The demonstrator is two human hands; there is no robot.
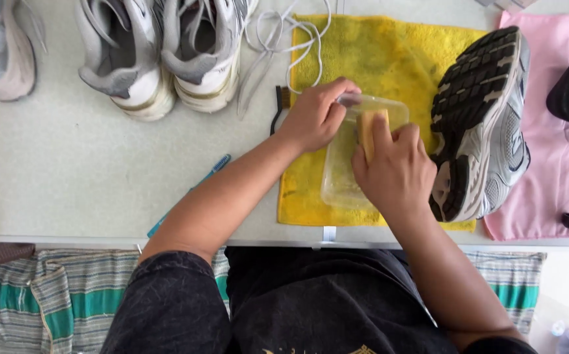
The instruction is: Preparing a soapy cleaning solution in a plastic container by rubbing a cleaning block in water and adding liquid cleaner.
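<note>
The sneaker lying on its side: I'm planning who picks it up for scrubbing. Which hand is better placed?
Probably the right hand: it holds the brush right next to the sneaker. The left hand is farther off, steadying the clear tub.

left hand [316, 117]: grips tub [343, 177] rim
right hand [394, 172]: holds brush [365, 130] in tub
tub: on yellow towel [389, 52]
shoe [481, 124]: sole up, right of tub

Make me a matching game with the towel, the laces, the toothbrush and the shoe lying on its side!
Things:
1. towel
2. laces
3. toothbrush
4. shoe

Matches:
A. blue
B. sole showing, on the towel's right edge
C. yellow, under the clear tub
D. white, loose beside the pair of shoes

Pairs: 1-C, 2-D, 3-A, 4-B
</note>
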